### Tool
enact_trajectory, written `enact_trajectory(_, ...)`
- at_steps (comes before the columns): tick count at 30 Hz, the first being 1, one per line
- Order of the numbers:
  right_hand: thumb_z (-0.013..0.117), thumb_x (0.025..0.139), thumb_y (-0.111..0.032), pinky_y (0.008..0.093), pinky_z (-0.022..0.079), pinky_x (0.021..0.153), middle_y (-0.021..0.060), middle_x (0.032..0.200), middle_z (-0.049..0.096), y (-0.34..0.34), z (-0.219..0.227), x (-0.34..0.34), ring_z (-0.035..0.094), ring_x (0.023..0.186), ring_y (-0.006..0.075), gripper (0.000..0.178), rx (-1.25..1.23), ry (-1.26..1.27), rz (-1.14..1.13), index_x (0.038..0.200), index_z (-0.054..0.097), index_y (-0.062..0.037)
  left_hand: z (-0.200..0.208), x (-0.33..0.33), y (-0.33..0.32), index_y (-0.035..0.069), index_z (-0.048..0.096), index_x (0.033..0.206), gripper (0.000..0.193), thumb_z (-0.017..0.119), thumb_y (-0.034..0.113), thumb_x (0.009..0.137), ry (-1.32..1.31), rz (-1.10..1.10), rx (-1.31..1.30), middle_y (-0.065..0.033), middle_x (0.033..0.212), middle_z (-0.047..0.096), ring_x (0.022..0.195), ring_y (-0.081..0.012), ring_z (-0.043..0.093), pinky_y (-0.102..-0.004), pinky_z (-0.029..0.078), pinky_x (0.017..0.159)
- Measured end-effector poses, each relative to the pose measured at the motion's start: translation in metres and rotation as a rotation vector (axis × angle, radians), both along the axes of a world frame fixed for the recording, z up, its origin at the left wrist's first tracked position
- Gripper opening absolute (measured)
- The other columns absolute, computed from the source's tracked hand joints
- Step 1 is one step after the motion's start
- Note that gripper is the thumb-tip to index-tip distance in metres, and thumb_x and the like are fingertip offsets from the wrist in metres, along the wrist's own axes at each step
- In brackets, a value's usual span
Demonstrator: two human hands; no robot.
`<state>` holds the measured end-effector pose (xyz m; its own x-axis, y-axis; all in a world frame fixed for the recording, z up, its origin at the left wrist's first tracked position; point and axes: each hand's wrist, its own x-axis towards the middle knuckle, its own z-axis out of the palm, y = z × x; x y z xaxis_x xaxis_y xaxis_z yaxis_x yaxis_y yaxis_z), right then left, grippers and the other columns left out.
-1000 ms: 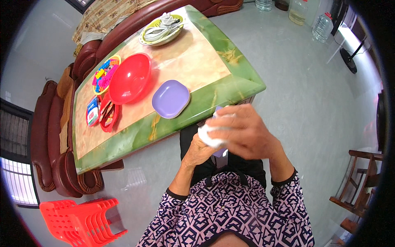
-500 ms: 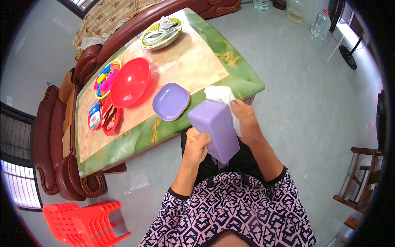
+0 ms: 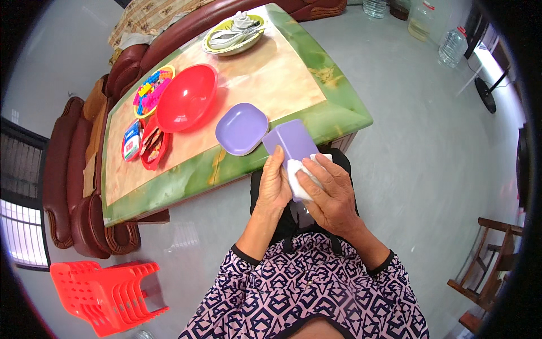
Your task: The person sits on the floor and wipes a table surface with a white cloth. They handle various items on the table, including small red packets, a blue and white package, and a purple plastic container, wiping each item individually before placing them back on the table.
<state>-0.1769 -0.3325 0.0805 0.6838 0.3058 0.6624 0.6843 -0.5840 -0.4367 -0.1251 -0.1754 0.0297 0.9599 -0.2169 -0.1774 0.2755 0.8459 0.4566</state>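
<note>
A purple plastic container (image 3: 294, 138) is in front of me at the table's near edge, gripped along its left side by my left hand (image 3: 274, 183). My right hand (image 3: 333, 195) presses a folded white cloth (image 3: 297, 179) against the container's near part, fingers bent over the cloth. The container's near end is mostly hidden behind cloth and fingers. Just left of it, on the table, lies a matching shallow purple tray or lid (image 3: 242, 129).
On the green-edged table (image 3: 344, 107) stand a red bowl (image 3: 188, 99), a bowl of colourful blocks (image 3: 153, 93), a red dish with packets (image 3: 152, 148) and a bowl of utensils (image 3: 232, 38). Red stacked stools (image 3: 107, 294) are lower left; a sofa (image 3: 73, 169) borders the table.
My right hand and the cloth have moved from the container's far right edge down to its near part. The container has turned, and my view has shifted slightly.
</note>
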Motion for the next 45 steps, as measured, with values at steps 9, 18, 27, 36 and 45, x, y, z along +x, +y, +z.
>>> enact_trajectory(9,0.062,0.079,-0.014,0.0443,0.042,0.095,0.0146,0.13,0.051,0.017,0.005,0.065,0.047,0.119,0.0348,0.035,0.185,0.082,-0.083,0.113,0.065,-0.0134,0.013,-0.021,-0.022,0.005,0.045,0.132,0.041,0.041,0.031,0.101,0.043,0.019,0.338,-0.0084,0.131,0.052,0.119,-0.0215,0.051,-0.0378,0.042,0.101)
enact_trajectory(18,0.063,0.077,-0.015,0.039,0.051,0.083,0.014,0.13,0.05,0.028,-0.005,0.051,0.053,0.112,0.0343,0.041,-0.149,-0.036,-0.073,0.118,0.063,-0.0198,0.042,-0.009,-0.01,0.005,0.043,0.135,0.045,0.035,0.036,0.103,0.023,0.189,0.22,-0.0078,0.131,0.054,0.119,-0.0195,0.052,-0.037,0.043,0.101)
enact_trajectory(27,0.062,0.081,-0.006,0.0439,0.043,0.099,0.0204,0.134,0.047,0.001,-0.037,0.002,0.049,0.118,0.0403,0.041,0.113,0.039,-0.028,0.122,0.061,-0.0099,0.029,0.001,-0.007,0.004,0.046,0.131,0.046,0.036,0.038,0.102,0.016,0.159,0.051,-0.0103,0.127,0.056,0.116,-0.0233,0.054,-0.0416,0.045,0.1)
enact_trajectory(36,0.047,0.098,-0.024,0.0287,0.045,0.09,0.0096,0.118,0.059,-0.006,-0.051,0.04,0.058,0.104,0.0165,0.041,1.205,0.971,0.25,0.13,0.051,0.0016,0.038,-0.012,-0.017,0.003,0.043,0.132,0.05,0.036,0.042,0.102,-0.013,0.104,0.045,-0.0076,0.129,0.054,0.117,-0.0194,0.053,-0.0365,0.045,0.1)
enact_trajectory(45,0.072,0.082,-0.024,0.0276,0.043,0.092,0.0094,0.121,0.057,-0.014,-0.029,0.026,0.054,0.106,0.0142,0.064,1.074,0.975,0.371,0.133,0.045,0.0043,0.035,-0.009,-0.025,0.001,0.048,0.122,0.048,0.043,0.044,0.099,0.063,0.253,0.464,-0.0084,0.111,0.059,0.095,-0.0132,0.057,-0.0277,0.05,0.079)
